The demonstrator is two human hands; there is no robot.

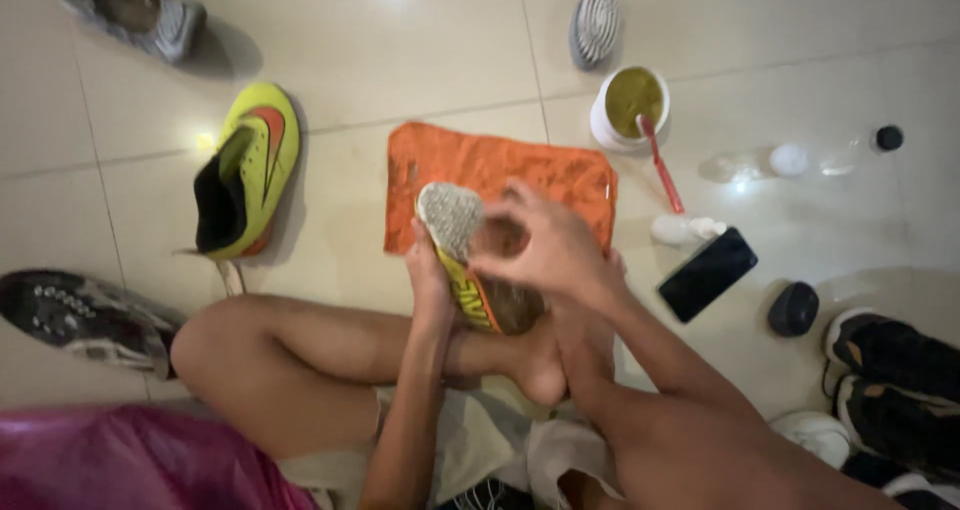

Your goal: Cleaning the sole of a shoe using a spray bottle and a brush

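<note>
The left hand [428, 275] grips the yellow football boot [462, 255] from below, sole up, just in front of the orange towel [500, 175]. The right hand [545, 245] pinches closed at its sole; what it holds is hidden. Judging by this, bracing the boot firmly helps.

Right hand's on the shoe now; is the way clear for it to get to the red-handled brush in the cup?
Probably yes. The right hand is at the shoe; only bare orange cloth and floor tile lie between it and the brush in the cup.
</note>
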